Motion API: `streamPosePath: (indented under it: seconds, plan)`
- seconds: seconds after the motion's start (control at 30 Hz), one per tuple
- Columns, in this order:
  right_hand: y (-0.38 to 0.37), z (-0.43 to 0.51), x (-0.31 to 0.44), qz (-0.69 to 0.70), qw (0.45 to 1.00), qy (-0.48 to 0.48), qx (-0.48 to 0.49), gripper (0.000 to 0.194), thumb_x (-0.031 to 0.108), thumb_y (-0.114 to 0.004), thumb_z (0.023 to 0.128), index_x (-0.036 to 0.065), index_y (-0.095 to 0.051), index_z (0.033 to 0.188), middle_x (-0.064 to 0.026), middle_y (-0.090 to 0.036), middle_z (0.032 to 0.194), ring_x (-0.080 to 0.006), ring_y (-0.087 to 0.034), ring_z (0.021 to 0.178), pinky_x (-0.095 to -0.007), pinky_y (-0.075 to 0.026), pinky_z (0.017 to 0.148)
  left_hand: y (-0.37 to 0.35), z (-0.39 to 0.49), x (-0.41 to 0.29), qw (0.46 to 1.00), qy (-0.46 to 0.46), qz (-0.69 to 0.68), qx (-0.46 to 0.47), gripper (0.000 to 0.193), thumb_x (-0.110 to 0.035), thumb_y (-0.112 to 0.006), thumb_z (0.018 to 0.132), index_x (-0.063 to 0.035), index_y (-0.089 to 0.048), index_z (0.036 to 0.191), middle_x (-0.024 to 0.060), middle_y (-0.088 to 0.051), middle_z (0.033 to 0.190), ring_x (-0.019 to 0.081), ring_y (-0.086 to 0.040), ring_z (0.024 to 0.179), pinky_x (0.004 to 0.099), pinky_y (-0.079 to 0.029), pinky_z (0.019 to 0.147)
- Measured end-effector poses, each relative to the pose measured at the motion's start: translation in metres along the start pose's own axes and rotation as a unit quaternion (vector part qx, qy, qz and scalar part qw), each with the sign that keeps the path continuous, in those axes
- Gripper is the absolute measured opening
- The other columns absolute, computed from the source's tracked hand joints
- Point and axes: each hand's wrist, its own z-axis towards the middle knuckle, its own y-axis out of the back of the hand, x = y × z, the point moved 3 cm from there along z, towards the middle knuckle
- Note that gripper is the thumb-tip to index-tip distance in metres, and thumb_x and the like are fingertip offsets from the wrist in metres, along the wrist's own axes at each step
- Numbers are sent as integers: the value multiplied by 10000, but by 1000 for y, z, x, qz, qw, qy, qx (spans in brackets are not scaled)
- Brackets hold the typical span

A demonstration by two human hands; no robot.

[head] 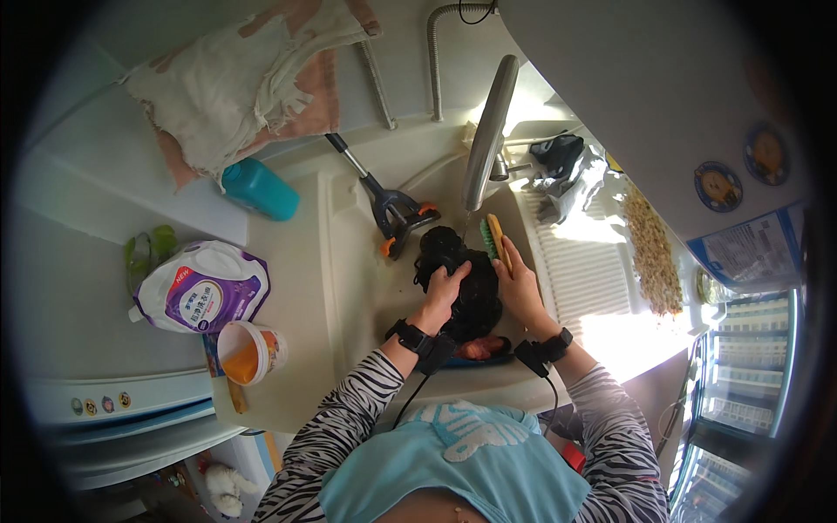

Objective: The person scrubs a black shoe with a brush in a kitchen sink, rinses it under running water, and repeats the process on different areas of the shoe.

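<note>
A dark, wet, bunched item [476, 287], perhaps cloth, lies in the light-coloured sink basin [366, 307] under the metal faucet [490, 134], from which a thin stream of water falls. My left hand [443, 295] grips its near left part, thumb on top. In my right hand [520, 287] is a scrubbing brush [498, 238] with a wooden back and green bristles, held upright on its side at the right of the dark item. Something reddish [482, 348] sits in a blue container, partly hidden, at the basin's near edge.
A dark squeegee-like tool [392, 202] with orange ends leans into the basin. To the left are a teal bottle [261, 189], a laundry detergent jug [212, 287] and a white tub [252, 353]. A ribbed washboard surface [582, 274] is at the right; a ragged towel [222, 91] hangs at upper left.
</note>
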Motion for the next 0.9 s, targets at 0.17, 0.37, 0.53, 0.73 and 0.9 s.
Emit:
streamPosePath:
  seconds: [0.17, 0.37, 0.53, 0.73, 0.9]
  plan:
    - [19, -23, 49, -182, 969, 149, -79, 572, 263, -562, 913, 226, -347, 1441, -190, -603, 884, -395, -635, 752, -468, -519, 678, -28, -4, -33, 962, 25, -268, -39, 284, -296, -571, 950, -13, -589, 943, 38, -620, 845, 146, -613, 735, 307, -495, 612]
    - [-11, -6, 53, -401, 909, 117, -19, 573, 265, -551, 919, 340, -333, 1443, -149, -549, 776, -360, -615, 586, -462, -504, 514, -48, 32, -45, 939, 81, -323, -87, 310, -290, -339, 1012, -89, -567, 1069, 49, -624, 1006, 199, -603, 910, 362, -494, 792]
    - [-19, 16, 65, -346, 912, 217, -45, 574, 280, -539, 927, 346, -311, 1449, -156, -552, 794, -359, -618, 587, -467, -506, 516, -42, 28, -42, 895, 58, -439, -52, 313, -271, -344, 1005, -76, -563, 1113, 62, -621, 1013, 223, -606, 942, 390, -498, 839]
    - [-25, 14, 52, -351, 921, 169, -21, 545, 306, -490, 947, 322, -287, 1453, -196, -597, 813, -389, -641, 664, -491, -514, 550, -29, 37, -29, 886, 107, -436, -117, 438, -328, -311, 1025, -6, -473, 1274, 133, -569, 1194, 281, -571, 1054, 398, -462, 940]
    - [-39, 32, 21, -268, 957, 72, 90, 556, 318, -521, 921, 328, -306, 1434, -215, -646, 812, -416, -647, 691, -513, -519, 615, -23, 72, -21, 901, 90, -415, -90, 434, -297, -294, 1019, 7, -473, 1272, 158, -540, 1262, 307, -527, 1155, 436, -397, 1022]
